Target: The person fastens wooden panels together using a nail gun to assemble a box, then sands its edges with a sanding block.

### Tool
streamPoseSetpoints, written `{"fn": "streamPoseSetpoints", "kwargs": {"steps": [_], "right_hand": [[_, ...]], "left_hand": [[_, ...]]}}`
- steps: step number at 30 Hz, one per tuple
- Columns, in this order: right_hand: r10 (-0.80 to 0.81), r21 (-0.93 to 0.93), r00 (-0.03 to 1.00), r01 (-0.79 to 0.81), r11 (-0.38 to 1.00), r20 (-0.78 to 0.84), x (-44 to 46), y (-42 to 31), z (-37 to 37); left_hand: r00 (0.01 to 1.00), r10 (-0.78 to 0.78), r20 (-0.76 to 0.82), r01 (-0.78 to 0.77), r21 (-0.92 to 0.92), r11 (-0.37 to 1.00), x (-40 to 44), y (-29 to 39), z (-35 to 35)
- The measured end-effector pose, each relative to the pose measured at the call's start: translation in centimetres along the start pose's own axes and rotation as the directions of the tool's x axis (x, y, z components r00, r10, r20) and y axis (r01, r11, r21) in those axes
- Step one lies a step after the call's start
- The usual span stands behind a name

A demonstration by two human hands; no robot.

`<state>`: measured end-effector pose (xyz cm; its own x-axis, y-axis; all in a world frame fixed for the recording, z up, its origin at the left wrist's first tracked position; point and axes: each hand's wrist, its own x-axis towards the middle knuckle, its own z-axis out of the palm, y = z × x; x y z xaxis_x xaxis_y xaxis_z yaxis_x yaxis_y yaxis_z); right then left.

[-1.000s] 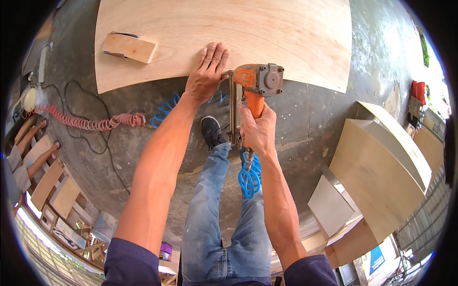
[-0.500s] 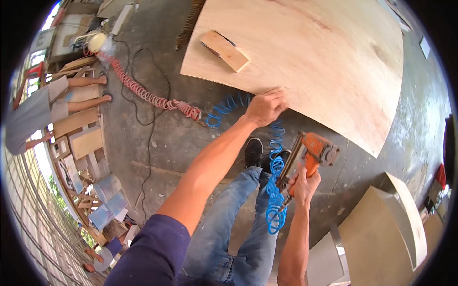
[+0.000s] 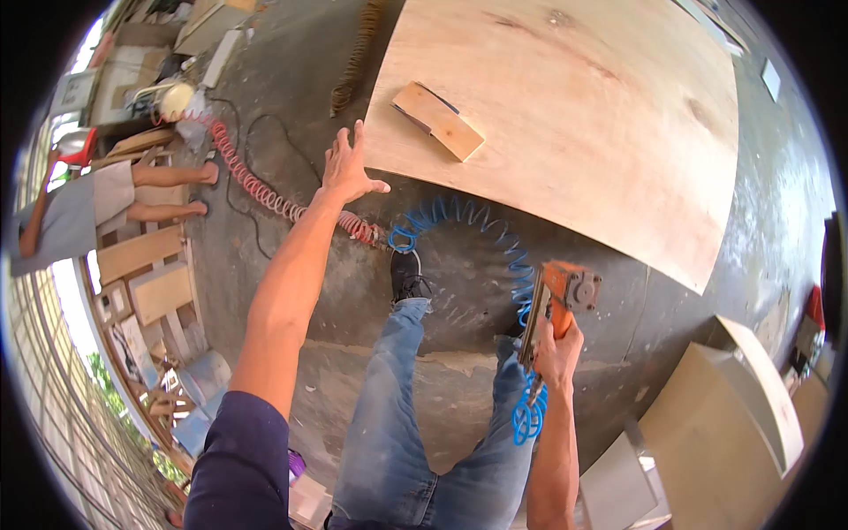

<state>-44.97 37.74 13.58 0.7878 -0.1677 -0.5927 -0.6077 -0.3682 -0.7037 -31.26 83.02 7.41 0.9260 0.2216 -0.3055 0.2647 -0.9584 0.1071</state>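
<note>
My right hand [image 3: 557, 352] is wrapped around the handle of an orange pneumatic nail gun [image 3: 568, 287], held low in front of my right leg. A coiled blue air hose [image 3: 517, 274] hangs from the tool and loops away toward the left. My left hand [image 3: 350, 168] is stretched out with its fingers spread, near the left corner of a large plywood sheet [image 3: 601, 159]. I cannot tell whether its fingertips touch the edge. On the sheet lies a small wooden block [image 3: 439, 121] with dark strips along its sides.
A coiled red hose [image 3: 256, 181] crosses the concrete floor, joining the blue one near my shoe [image 3: 407, 276]. A person [image 3: 97, 208] stands at the left beside stacked wood pieces [image 3: 141, 256]. Curved plywood panels [image 3: 707, 415] stand at the lower right.
My left hand has left the near edge of the plywood and moved left, its fingers opening. My left foot has stepped left. The nail gun has shifted slightly left and down.
</note>
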Motion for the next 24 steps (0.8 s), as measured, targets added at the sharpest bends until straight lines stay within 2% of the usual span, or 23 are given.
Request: {"fn": "streamPoseSetpoints", "kwargs": {"steps": [2, 5, 10, 12, 14, 19, 21, 24], "right_hand": [[0.025, -0.011, 0.999, -0.025, 1.000, -0.033, -0.1, -1.2, 3.0], [0.039, 0.012, 0.998, -0.038, 0.999, -0.042, -0.7, -2.6, 7.7], [0.095, 0.096, 0.995, -0.091, 0.991, -0.036, -1.7, -3.3, 15.8], [0.010, 0.155, 1.000, -0.011, 0.988, 0.011, -1.9, -2.4, 18.5], [0.021, 0.141, 1.000, -0.024, 0.990, 0.020, -2.3, -2.4, 20.1], [0.071, 0.148, 0.997, -0.069, 0.987, -0.006, -3.0, -3.8, 22.0], [0.096, 0.151, 0.995, -0.092, 0.984, -0.019, -2.8, -4.1, 22.2], [0.048, 0.172, 0.999, -0.047, 0.984, -0.005, -2.2, -4.2, 22.5]], "left_hand": [[0.994, 0.095, 0.052, -0.096, -0.001, 0.995, 1.3, -0.1, 0.9], [0.990, 0.140, 0.015, -0.139, -0.074, 0.988, 2.1, 0.2, 2.1], [0.974, 0.224, 0.037, -0.225, 0.026, 0.974, 2.3, -0.3, 2.2], [0.976, 0.210, 0.056, -0.212, 0.041, 0.976, 1.7, 0.3, 1.9], [0.978, 0.196, 0.070, -0.200, 0.058, 0.978, 1.5, 0.6, 2.0], [0.962, 0.262, -0.083, -0.253, 0.101, 0.962, 1.5, 0.0, 3.6], [0.962, 0.259, -0.082, -0.250, 0.101, 0.963, 1.2, -0.1, 4.0], [0.962, 0.253, -0.103, -0.244, 0.099, 0.965, 1.1, -0.1, 4.4]]}}
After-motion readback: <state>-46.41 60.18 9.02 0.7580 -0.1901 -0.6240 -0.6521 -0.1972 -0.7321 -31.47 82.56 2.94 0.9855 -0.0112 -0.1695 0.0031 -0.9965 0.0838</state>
